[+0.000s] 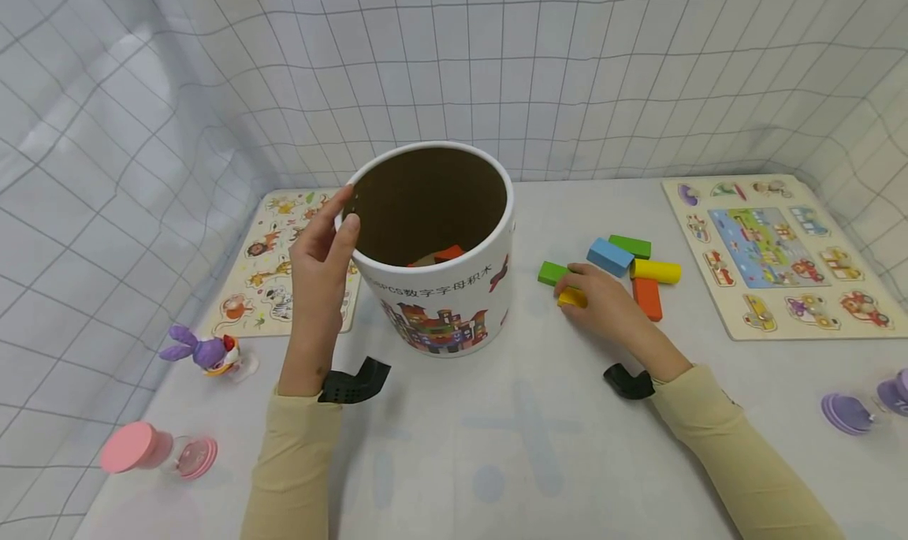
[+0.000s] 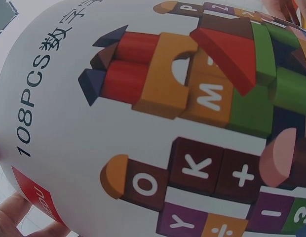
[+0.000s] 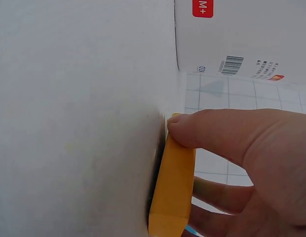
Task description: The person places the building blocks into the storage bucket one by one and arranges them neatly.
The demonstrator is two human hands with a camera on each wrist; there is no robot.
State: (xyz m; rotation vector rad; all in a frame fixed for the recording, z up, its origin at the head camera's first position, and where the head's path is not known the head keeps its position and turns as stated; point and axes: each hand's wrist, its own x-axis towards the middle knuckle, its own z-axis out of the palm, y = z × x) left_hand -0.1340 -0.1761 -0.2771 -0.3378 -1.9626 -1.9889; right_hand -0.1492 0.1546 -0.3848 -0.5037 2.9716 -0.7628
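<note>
Currently right hand (image 1: 603, 302) pinches yellow block (image 1: 571, 297) right of centre, left hand (image 1: 317, 250), fingers extended, touches rim of bucket (image 1: 440, 299) mid-frame; shallow thumb-edge hold could let block slip.

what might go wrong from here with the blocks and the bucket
The right-hand grip pinches the yellow block near one end, so the block might twist or slip if lifted. A green block lies close beside it and could get knocked aside. The left-hand grip holds the bucket at its rim, so a sideways pull might tip it and disturb the red pieces inside.
</note>
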